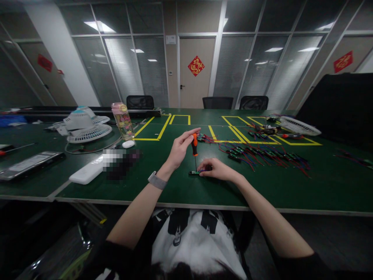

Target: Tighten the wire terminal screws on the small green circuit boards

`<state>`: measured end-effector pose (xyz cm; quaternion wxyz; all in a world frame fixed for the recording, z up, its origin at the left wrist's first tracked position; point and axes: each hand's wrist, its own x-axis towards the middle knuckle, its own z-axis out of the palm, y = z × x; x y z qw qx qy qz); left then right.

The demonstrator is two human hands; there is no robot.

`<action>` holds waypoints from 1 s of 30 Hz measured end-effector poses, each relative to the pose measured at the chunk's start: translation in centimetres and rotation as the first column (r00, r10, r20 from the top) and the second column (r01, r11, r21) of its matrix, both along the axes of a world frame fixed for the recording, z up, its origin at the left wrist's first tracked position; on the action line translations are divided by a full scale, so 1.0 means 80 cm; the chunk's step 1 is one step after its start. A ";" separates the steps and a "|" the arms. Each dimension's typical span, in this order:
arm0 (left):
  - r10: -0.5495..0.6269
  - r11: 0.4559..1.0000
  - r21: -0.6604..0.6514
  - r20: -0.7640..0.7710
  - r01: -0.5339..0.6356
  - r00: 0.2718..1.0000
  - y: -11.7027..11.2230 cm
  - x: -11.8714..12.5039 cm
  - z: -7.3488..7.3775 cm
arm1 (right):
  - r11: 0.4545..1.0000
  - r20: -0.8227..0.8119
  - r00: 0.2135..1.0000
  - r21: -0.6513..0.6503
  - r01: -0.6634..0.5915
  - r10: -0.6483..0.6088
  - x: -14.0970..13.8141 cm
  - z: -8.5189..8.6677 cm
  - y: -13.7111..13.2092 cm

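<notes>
Held upright by left hand [178, 151]: screwdriver [195, 149], with orange and black handle and thin shaft running down to circuit board [193, 173]. Left fingers together, only slightly bent, slanting over top of handle; thumb close against its side, for a light, partly curled grip. Right hand [218, 169] curled low over tabletop [175, 194], with thumb and fingertips closed on right end of same circuit board; exact contact partly hidden by fingers. Circuit board small and narrow, green on top with pale parts, dark along lower edge; lying lengthwise left to right, toward near side of tabletop, directly below screwdriver. Tip of shaft at board; too small to tell whether seated in a screw. On left wrist, watch [157, 181] with grey band. Beyond right hand, spread of similar boards [240, 150] with red and blue wires [303, 165]. Farther left, bottle [123, 121] with pink lid, near white fan [88, 134].
</notes>
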<state>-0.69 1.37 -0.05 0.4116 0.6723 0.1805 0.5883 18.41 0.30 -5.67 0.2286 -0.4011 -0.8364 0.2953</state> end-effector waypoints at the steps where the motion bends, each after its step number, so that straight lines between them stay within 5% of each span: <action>1: -0.061 0.998 -0.024 0.013 0.061 0.998 0.000 0.000 0.000 | 1.000 0.001 1.000 0.001 0.000 0.000 0.000 0.000 0.000; 4: -0.089 0.994 -0.058 0.027 0.090 0.996 -0.003 0.000 0.000 | 1.000 0.007 1.000 0.003 0.005 -0.006 0.000 0.001 -0.001; 8: 0.183 0.982 0.054 -0.056 -0.180 0.981 -0.008 -0.001 0.004 | 1.000 0.015 1.000 0.006 0.009 -0.009 -0.001 0.002 -0.002; 11: 0.256 0.963 0.111 -0.095 -0.246 0.962 -0.010 -0.002 0.007 | 1.000 0.012 1.000 -0.006 0.007 -0.007 0.000 0.002 -0.001; 19: -0.184 0.983 -0.010 -0.070 0.184 0.980 -0.005 -0.003 0.004 | 1.000 0.001 1.000 -0.010 0.004 -0.004 0.000 0.000 0.000; 26: 0.049 0.998 0.041 -0.076 -0.046 0.996 -0.006 -0.002 0.003 | 1.000 0.000 1.000 -0.003 0.002 -0.002 0.001 -0.001 0.000; 30: -0.116 0.993 0.009 -0.075 0.117 0.990 -0.007 -0.001 0.003 | 1.000 -0.018 1.000 -0.012 -0.001 0.000 0.000 0.000 0.000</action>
